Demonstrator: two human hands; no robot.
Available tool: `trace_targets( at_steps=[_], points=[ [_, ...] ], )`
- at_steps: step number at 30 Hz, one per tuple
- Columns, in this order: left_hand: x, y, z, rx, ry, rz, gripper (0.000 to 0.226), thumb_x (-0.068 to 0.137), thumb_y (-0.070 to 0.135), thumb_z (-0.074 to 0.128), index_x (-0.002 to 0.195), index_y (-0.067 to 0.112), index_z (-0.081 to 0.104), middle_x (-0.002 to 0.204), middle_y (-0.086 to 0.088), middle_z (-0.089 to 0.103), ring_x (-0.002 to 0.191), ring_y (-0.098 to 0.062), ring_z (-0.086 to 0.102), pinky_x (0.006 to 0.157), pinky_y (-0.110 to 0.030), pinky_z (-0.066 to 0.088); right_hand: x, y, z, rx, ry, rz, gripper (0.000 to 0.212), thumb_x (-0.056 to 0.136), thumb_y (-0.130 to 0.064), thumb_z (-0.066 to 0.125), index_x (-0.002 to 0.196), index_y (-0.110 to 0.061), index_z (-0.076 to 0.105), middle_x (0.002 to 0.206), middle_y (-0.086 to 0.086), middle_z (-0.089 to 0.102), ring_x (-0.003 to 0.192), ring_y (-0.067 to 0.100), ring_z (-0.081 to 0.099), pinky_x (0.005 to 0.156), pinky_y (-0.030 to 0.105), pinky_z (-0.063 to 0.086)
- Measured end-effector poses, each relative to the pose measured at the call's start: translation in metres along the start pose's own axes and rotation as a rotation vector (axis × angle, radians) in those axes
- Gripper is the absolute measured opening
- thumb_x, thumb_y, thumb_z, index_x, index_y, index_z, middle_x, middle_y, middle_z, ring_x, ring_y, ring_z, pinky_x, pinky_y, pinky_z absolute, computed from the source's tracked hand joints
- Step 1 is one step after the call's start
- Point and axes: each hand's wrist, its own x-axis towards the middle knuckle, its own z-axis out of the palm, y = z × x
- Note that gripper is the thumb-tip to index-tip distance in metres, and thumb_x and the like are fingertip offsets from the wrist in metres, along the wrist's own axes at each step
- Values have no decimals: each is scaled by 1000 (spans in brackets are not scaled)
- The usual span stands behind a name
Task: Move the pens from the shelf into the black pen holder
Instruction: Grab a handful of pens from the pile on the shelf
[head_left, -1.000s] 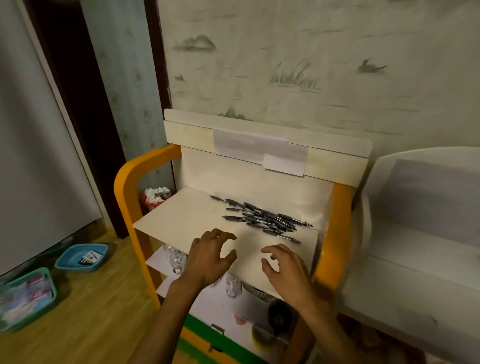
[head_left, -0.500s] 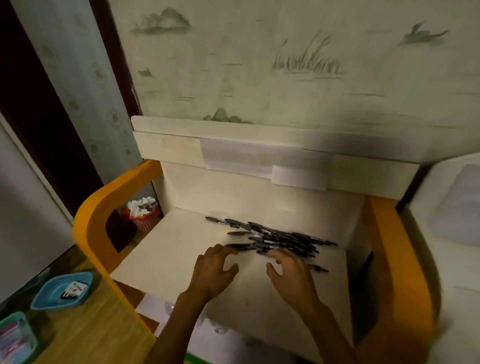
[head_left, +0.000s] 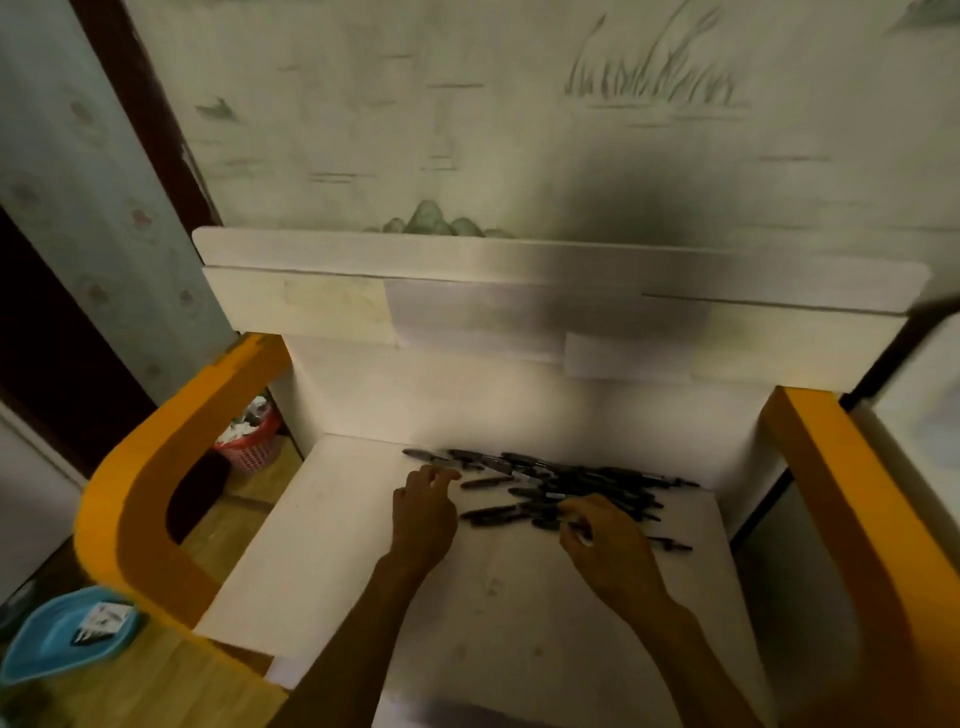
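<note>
Reaching into the pens (head_left: 561, 488) heaped on the shelf (head_left: 332, 545): right hand (head_left: 608, 551) pinches one to lift; left hand (head_left: 423, 512), fingers loosely spread, steadies pile edge.

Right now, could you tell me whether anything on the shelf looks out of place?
Yes: the pens lie in a loose crisscrossed heap on the shelf, one stray lying apart beside the right hand.

Black pens (head_left: 561, 488), white shelf (head_left: 322, 561), orange side frames (head_left: 130, 499), blue tray (head_left: 47, 644), red basket (head_left: 249, 447)
</note>
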Motion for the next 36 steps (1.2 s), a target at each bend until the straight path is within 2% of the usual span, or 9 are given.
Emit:
trace_targets(
  at_steps=[3, 6, 11, 16, 19, 23, 27, 30, 36],
  points=[
    [19, -19, 10, -25, 66, 58, 54, 71, -13, 64, 118, 15, 68, 122, -11, 63, 107, -31, 61, 82, -39, 47, 4, -4, 2, 13, 29, 21, 32, 92, -25, 64, 125, -25, 64, 120, -8, 58, 103, 10, 61, 90, 26, 53],
    [37, -35, 13, -27, 83, 129, 58, 63, -17, 68, 112, 14, 69, 117, -10, 65, 103, -32, 63, 78, -39, 50, 8, -6, 3, 5, 50, 38, 30, 92, -22, 65, 121, -24, 66, 119, -9, 58, 99, 6, 62, 87, 16, 49],
    [59, -53, 17, 74, 15, 192, 48, 79, 3, 70, 124, 22, 66, 130, -4, 61, 119, -29, 56, 90, -42, 45, 10, 0, 2, -67, 79, 53, 26, 91, -25, 66, 117, -25, 66, 115, -8, 61, 94, 5, 62, 83, 16, 51],
    [67, -61, 21, 89, 9, 190, 16, 89, 19, 70, 105, 21, 72, 120, -7, 65, 113, -31, 58, 93, -45, 42, 8, 7, 0, -81, 83, 69, 26, 91, -22, 65, 118, -22, 66, 116, -5, 62, 97, 10, 62, 87, 28, 54],
    [63, -61, 22, 93, 16, 178, 16, 92, 17, 65, 108, 18, 67, 119, -8, 65, 111, -31, 59, 93, -44, 42, 9, 9, -2, -82, 72, 76, 26, 92, -21, 65, 117, -21, 66, 117, -5, 61, 97, 12, 62, 87, 29, 54],
    [56, -32, 18, -5, 60, 222, 41, 93, 2, 53, 129, 22, 52, 123, -5, 59, 111, -26, 57, 86, -41, 46, 11, 12, -7, -57, 94, 87, 25, 91, -16, 66, 116, -18, 67, 113, -3, 62, 94, 10, 62, 84, 17, 49],
    [65, 14, 18, -145, -1, 343, 35, 97, 31, 54, 131, 21, 51, 118, -3, 55, 103, -23, 54, 82, -39, 47, 11, 16, -14, -51, 103, 76, 26, 91, -15, 65, 116, -17, 68, 113, -3, 61, 95, 11, 62, 86, 19, 51],
    [74, 37, 28, -55, -83, 409, 32, 93, 29, 62, 124, 19, 61, 116, -2, 52, 105, -24, 53, 86, -37, 42, 12, 21, -20, -46, 106, 70, 25, 91, -16, 65, 115, -19, 68, 113, -5, 61, 95, 10, 61, 88, 24, 54],
    [78, 46, 46, 52, -131, 405, 33, 94, 26, 60, 126, 26, 65, 122, -6, 53, 118, -27, 49, 96, -40, 40, 12, 23, -31, -60, 121, 73, 22, 92, -16, 63, 113, -21, 69, 109, -7, 60, 94, 7, 59, 74, 1, 39]
  ],
)
